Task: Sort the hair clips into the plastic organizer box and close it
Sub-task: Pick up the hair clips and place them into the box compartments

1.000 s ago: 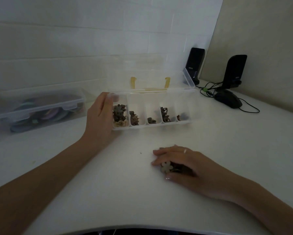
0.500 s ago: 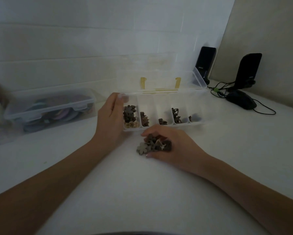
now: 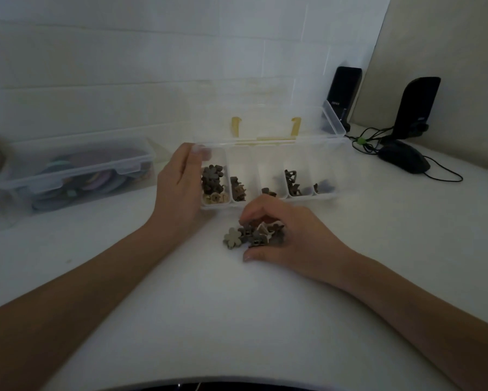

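Note:
A clear plastic organizer box (image 3: pixel 330 162) with several narrow compartments stands open on the white table, its lid tilted up against the wall. Small brown and beige hair clips lie in the compartments; the leftmost holds the most (image 3: pixel 212 179). My left hand (image 3: pixel 178 187) grips the box's left end, thumb on its top edge. My right hand (image 3: pixel 288 238) is cupped on the table just in front of the box, fingers curled around a small pile of flower-shaped hair clips (image 3: pixel 251 235). One pale flower clip (image 3: pixel 232 237) sticks out to the left of the fingers.
A shut clear storage box (image 3: pixel 76 170) with coloured round items sits at the left by the wall. Two black speakers (image 3: pixel 344 91) (image 3: pixel 417 105), a black mouse (image 3: pixel 403 159) and its cables lie at the back right.
My right hand has slid the pile of clips across the table from near me up to the box's front edge. My left hand has kept its hold on the box.

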